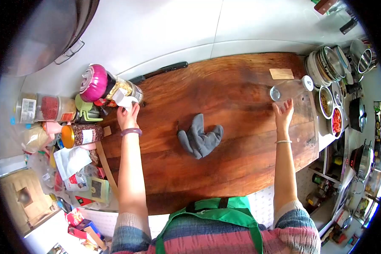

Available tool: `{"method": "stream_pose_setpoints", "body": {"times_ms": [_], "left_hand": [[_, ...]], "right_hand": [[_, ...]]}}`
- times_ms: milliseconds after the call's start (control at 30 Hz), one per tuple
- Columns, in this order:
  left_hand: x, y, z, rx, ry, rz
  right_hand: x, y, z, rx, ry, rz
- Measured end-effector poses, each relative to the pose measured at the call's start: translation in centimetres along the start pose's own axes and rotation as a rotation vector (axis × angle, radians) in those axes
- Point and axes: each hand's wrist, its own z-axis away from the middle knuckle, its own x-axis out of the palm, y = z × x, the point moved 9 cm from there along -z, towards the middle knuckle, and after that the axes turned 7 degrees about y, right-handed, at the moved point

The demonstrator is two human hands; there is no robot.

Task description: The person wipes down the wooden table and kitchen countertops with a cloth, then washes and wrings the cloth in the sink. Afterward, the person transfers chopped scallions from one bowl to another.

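My left hand (129, 117) is at the left side of the wooden table, its fingers closed on a small white object (125, 100) whose kind I cannot make out. Just beyond it are a clear jar with pale contents (119, 86) and a purple onion-shaped thing (93, 83). Over on the right, my right hand (283, 112) has its fingers apart and holds nothing. Close to its fingertips is a clear jar with a white lid (294, 89); whether they touch, I cannot tell. A crumpled dark grey cloth (200, 137) lies between my hands.
Several jars and bags crowd the left edge, including a yellow-lidded jar (82, 135). A black-handled knife (165, 71) lies along the back wall. Stacked plates (319, 67) and bowls of food (336, 122) line the right side. A tan card (281, 74) rests at the back right.
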Motion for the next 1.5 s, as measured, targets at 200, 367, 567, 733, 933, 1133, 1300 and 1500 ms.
{"method": "stream_pose_setpoints", "body": {"times_ms": [200, 367, 567, 733, 933, 1133, 1300, 1500], "left_hand": [[-0.4, 0.4, -0.1, 0.016, 0.000, -0.030], [-0.4, -0.2, -0.1, -0.004, -0.037, -0.055], [-0.6, -2.1, 6.4, -0.012, -0.003, -0.239], [3.4, -2.2, 13.3, 0.049, -0.159, -0.385], [2.2, -1.9, 15.8, 0.294, -0.270, -0.521], [-3.6, 1.8, 15.1, 0.311, -0.162, -0.586], [-8.6, 5.3, 11.2, 0.429, 0.041, -0.474], [-10.8, 8.2, 6.8, 0.512, 0.190, -0.498]], "right_hand": [[2.5, 1.2, -2.5, 0.133, -0.044, -0.074], [1.7, 1.0, -4.5, 0.115, 0.075, -0.041], [2.2, -1.4, -1.2, 0.107, -0.033, -0.041], [7.9, -8.8, 4.4, -0.013, -0.350, -0.079], [17.0, -19.4, 14.7, -0.189, -0.753, -0.212], [22.4, -31.2, 26.6, -0.621, -0.821, -0.249], [28.6, -35.3, 33.9, -0.508, -0.977, -0.312], [32.6, -39.0, 35.4, -0.599, -0.876, -0.264]]}}
